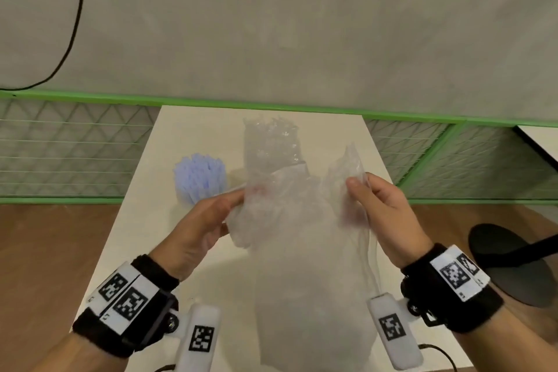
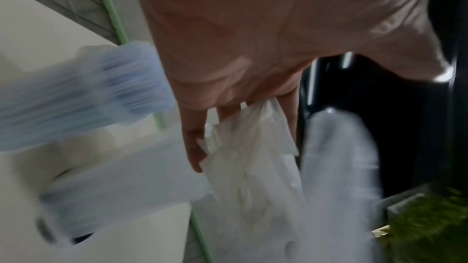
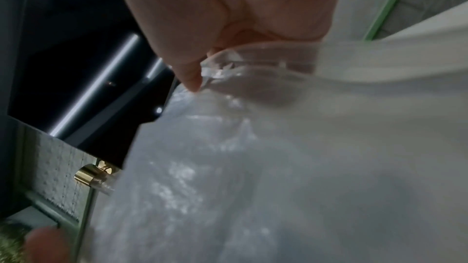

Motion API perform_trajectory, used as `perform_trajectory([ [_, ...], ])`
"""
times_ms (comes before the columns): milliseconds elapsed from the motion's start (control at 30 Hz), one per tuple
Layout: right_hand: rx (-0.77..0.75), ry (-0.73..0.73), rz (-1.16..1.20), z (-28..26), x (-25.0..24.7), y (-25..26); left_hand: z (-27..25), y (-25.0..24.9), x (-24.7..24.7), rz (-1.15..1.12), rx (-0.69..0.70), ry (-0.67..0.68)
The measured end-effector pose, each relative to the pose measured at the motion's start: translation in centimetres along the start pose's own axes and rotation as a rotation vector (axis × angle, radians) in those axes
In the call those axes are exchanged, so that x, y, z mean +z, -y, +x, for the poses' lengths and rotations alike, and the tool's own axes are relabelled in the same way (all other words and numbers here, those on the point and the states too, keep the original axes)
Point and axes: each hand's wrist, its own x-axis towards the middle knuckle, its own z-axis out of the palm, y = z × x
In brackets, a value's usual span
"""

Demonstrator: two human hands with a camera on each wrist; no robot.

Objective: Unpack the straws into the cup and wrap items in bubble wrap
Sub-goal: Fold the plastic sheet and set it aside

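A clear sheet of bubble wrap (image 1: 290,220) hangs above the white table (image 1: 193,127), held up between both hands and draping down toward me. My left hand (image 1: 232,205) pinches its left edge, the wrap (image 2: 248,147) bunched in the fingers. My right hand (image 1: 356,187) pinches the right edge, thumb pressed on the sheet (image 3: 253,147). A cup full of pale blue straws (image 1: 200,175) stands on the table left of the wrap; the same straws (image 2: 106,95) appear blurred in the left wrist view. What lies behind or under the wrap is hidden.
A green-framed mesh fence (image 1: 75,148) runs behind the table below a grey wall. A black round stool seat (image 1: 513,263) sits at the right. A black cable (image 1: 75,24) hangs on the wall at the left. Brown floor flanks the table.
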Motion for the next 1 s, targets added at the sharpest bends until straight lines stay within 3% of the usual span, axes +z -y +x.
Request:
perform_trajectory([
  [133, 0.066, 0.059, -0.001, 0.8, 0.1, 0.6, 0.3, -2.1, 0.7, 0.073, 0.064, -0.167],
  [267, -0.037, 0.063, -0.057, 1.7, 1.0, 1.5, 1.0, -2.5, 0.8, 0.155, 0.117, -0.337],
  [400, -0.118, -0.058, 0.017, 2.9, 1.7, 2.2, 1.3, -2.7, 0.0, 0.114, 0.158, -0.461],
  [567, -0.086, -0.004, 0.059, 3.6, 1.1, 2.7, 1.5, -3.1, -1.2, 0.031, 0.213, -0.586],
  [700, -0.046, 0.157, 0.192, 4.2, 0.8, 0.6, 1.9, -3.8, -1.3, -0.030, 0.234, -0.637],
  [833, 0.127, 0.395, -0.117, 3.6, 2.4, -4.4, 2.0, -4.5, -1.6, -0.057, 0.199, -0.632],
  [933, 0.153, 0.383, -0.113, 3.1, 3.1, -5.1, 1.4, -4.7, -2.4, 0.024, 0.200, -0.589],
  [1000, 0.155, 0.368, -0.031, 3.2, 2.4, -3.8, 0.5, -4.3, -3.8, 0.145, 0.169, -0.491],
])
